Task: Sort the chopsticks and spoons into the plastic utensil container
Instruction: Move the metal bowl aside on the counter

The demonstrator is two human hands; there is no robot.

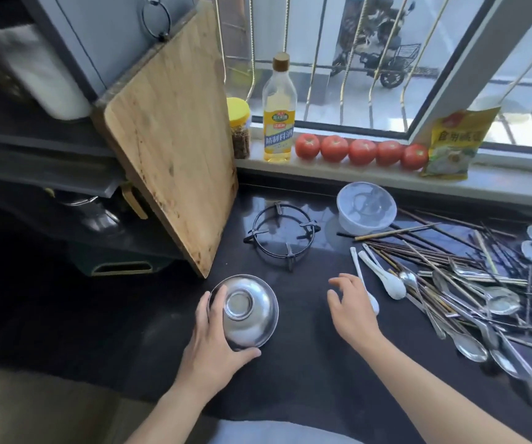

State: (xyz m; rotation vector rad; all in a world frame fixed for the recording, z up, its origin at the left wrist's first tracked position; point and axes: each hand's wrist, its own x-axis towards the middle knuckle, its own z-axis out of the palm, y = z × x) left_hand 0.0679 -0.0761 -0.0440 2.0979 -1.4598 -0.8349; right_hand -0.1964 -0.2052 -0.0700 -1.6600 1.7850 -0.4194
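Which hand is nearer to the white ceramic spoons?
Right. The right hand hovers open, overlapping one of the white ceramic spoons; the left hand grips the upturned steel bowl, farther left.

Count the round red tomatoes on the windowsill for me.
5. The round red tomatoes sit in one row on the sill, between the oil bottle and the yellow packet. None seem hidden.
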